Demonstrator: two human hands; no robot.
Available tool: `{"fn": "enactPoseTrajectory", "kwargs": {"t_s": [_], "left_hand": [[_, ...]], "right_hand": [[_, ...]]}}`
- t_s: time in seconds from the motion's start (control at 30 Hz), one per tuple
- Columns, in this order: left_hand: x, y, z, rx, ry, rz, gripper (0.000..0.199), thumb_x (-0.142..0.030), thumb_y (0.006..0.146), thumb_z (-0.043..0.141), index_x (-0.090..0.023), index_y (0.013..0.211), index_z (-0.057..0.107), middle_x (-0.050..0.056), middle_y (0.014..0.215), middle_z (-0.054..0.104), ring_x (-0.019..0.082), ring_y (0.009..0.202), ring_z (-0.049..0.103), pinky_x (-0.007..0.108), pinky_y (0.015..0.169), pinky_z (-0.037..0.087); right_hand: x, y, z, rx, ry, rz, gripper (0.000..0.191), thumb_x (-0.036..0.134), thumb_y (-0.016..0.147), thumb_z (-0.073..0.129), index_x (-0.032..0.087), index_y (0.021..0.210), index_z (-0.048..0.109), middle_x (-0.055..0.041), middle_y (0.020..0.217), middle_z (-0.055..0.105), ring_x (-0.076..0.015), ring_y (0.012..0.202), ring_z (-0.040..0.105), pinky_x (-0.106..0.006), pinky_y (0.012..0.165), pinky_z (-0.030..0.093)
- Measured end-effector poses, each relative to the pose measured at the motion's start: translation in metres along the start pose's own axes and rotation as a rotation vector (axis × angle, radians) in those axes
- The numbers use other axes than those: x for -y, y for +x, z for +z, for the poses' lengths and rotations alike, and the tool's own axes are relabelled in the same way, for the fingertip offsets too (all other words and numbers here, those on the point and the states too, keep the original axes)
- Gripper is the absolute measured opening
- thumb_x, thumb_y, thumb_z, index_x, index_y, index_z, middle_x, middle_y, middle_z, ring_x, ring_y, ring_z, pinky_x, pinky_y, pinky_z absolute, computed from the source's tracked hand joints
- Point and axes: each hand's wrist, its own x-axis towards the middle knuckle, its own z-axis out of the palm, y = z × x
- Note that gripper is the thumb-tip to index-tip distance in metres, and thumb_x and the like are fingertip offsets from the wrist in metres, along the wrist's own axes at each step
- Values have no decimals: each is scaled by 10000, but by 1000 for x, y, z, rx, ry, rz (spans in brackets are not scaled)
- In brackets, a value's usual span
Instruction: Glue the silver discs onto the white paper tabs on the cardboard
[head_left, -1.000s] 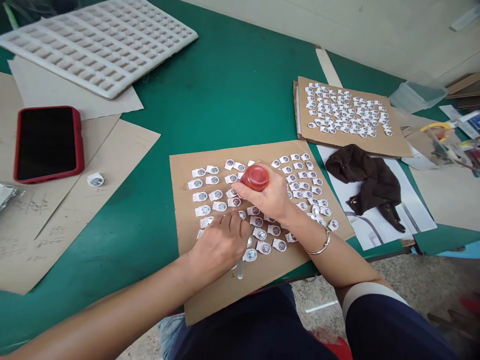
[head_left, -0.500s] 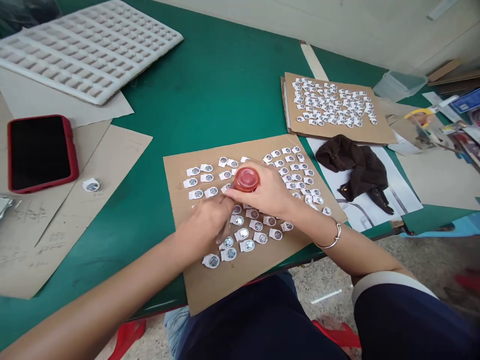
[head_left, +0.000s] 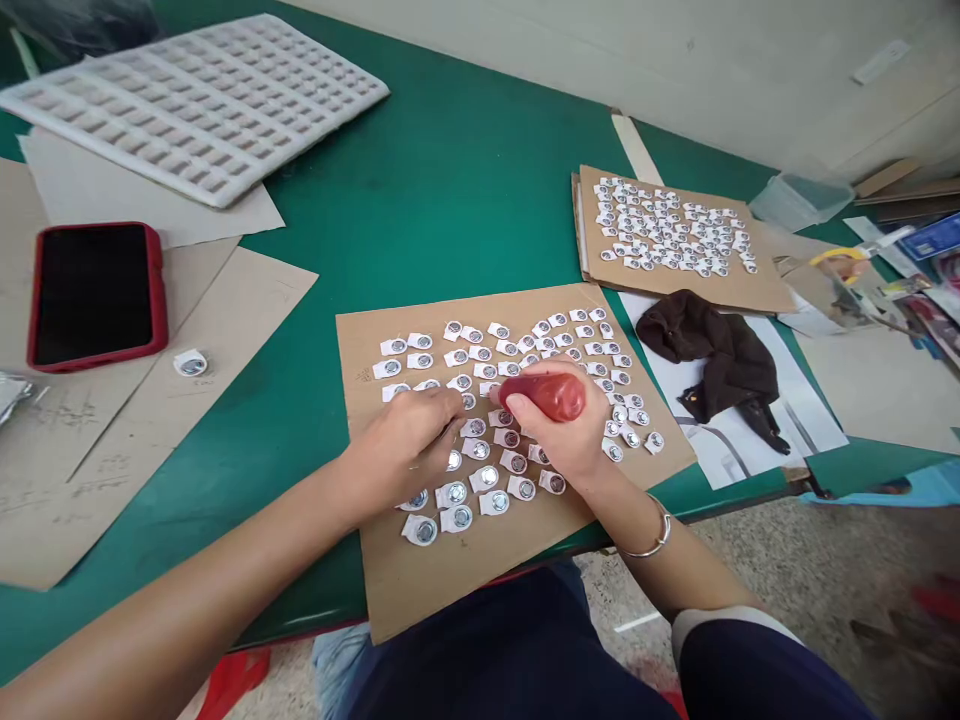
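Observation:
My right hand [head_left: 562, 425] is wrapped round a small, glossy red bottle [head_left: 551, 395], now tilted, with its narrow end pointing left and low over the sheet. To its left, my left hand [head_left: 409, 440] hovers at or just above the cardboard sheet [head_left: 420, 590], fingers curled and pressed together. Whatever those fingertips pinch, if anything, is hidden. Rows of small white tabs, each with a silvery round piece [head_left: 456, 517], lie on the cardboard around both hands. Some of them are covered by my hands.
Another cardboard stack [head_left: 765, 285] with similar pieces lies at the back right, near a dark brown cloth [head_left: 712, 350] on white paper. At left are a red-cased phone [head_left: 97, 295], a single loose tab piece [head_left: 191, 362] and a white gridded tray [head_left: 202, 100].
My hands have moved apart. The red bottle has gone from nearly upright to tilted and shifted right with my right hand; my left hand has moved slightly left and down.

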Motion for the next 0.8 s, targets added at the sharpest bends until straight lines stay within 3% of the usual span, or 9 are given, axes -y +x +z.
{"fn": "enactPoseTrajectory", "kwargs": {"t_s": [0.33,0.8], "left_hand": [[1,-1,3,-20,-44,40,165,-178,880,372,-156,791,509,11,704,524,123,620,479,258,580,351],[2,-3,3,-25,-47,71,179,-179,883,362,-141,845,533,34,753,556,139,667,515,271,618,384]], "right_hand": [[-5,1,2,80,0,18,270,281,647,705,190,868,581,-17,839,606,-136,767,586,-322,726,485],[-7,1,4,96,-16,6,268,290,662,699,191,879,577,-20,847,599,-140,791,581,-326,747,482]]}}
